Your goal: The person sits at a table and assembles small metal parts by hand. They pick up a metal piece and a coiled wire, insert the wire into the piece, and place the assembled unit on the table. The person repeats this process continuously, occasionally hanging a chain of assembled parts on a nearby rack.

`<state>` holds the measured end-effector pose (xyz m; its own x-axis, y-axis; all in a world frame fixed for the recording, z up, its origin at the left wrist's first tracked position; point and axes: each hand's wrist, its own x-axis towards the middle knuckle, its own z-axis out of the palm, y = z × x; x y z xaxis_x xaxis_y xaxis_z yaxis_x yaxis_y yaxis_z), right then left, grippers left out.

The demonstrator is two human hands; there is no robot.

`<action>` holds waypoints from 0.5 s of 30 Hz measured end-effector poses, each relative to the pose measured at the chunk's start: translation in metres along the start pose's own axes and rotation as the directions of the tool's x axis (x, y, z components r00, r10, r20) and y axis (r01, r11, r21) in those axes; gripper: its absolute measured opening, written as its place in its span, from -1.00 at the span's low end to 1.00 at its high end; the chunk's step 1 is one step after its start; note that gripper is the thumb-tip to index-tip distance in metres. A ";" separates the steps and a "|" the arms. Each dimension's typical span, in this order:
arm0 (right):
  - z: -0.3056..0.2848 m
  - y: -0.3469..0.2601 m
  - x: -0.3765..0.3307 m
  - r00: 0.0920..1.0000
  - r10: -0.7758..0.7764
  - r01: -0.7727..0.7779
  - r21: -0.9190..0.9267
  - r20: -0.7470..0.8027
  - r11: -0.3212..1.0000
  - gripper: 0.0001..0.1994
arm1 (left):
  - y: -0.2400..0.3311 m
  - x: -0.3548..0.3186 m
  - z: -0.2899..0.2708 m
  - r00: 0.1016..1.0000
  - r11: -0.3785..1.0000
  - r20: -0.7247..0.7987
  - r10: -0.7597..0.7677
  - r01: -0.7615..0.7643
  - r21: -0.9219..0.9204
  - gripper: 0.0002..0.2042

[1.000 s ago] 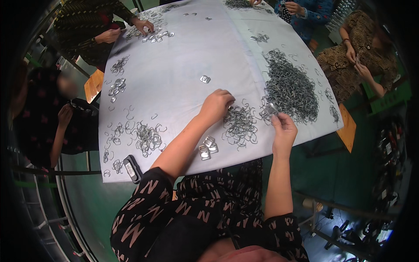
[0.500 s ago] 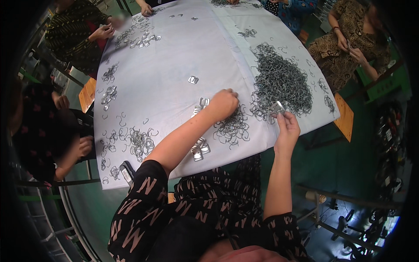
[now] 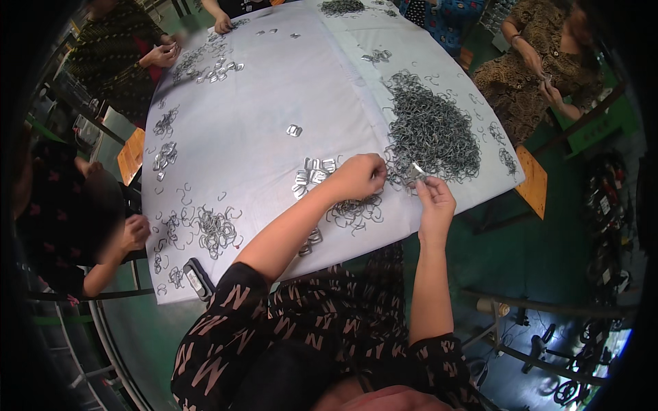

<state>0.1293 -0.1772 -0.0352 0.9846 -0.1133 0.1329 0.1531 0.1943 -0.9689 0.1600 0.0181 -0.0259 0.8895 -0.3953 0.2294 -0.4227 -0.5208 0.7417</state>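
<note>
My right hand (image 3: 436, 201) pinches a shiny metal buckle (image 3: 415, 172) between thumb and fingers, at the near edge of a big heap of bent wire pieces (image 3: 435, 127). Just left of it, my left hand (image 3: 361, 178) is closed with curled fingertips; anything inside is hidden. Under and beside that hand lies a smaller pile of C-shaped wire pieces (image 3: 356, 214). Several shiny buckles (image 3: 312, 175) lie left of my left wrist, and a few more buckles (image 3: 310, 241) show partly behind my forearm, near the table's front edge.
On the white-covered table (image 3: 253, 103), a loose wire pile (image 3: 218, 229) and a dark handheld object (image 3: 198, 279) lie at the near left. A lone buckle group (image 3: 294, 130) sits mid-table. Other people work around the edges; a wooden stool (image 3: 532, 183) stands at the right.
My left hand has moved right and away from the small wire pile, closer to the buckle in my right hand. The whole view has shifted slightly.
</note>
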 end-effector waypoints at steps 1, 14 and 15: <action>0.001 0.001 -0.001 1.000 0.014 -0.014 -0.010 0.016 1.000 -0.88 | 0.011 -0.005 -0.010 0.997 0.969 0.003 -0.082 0.080 -0.235 -0.95; 0.054 0.011 -0.010 0.956 0.007 0.051 -0.193 0.292 0.980 -0.88 | 0.019 -0.046 -0.058 0.988 0.923 -0.110 -0.108 0.058 -0.380 -0.91; 0.057 0.012 -0.010 0.954 -0.001 0.055 -0.174 0.299 0.983 -0.88 | 0.019 -0.048 -0.060 0.986 0.921 -0.092 -0.137 0.093 -0.378 -0.92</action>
<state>0.1263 -0.1185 -0.0368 0.9646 0.1832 0.1899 0.1903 0.0151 -0.9816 0.1197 0.0725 0.0146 0.9513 -0.2488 0.1821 -0.2408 -0.2309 0.9427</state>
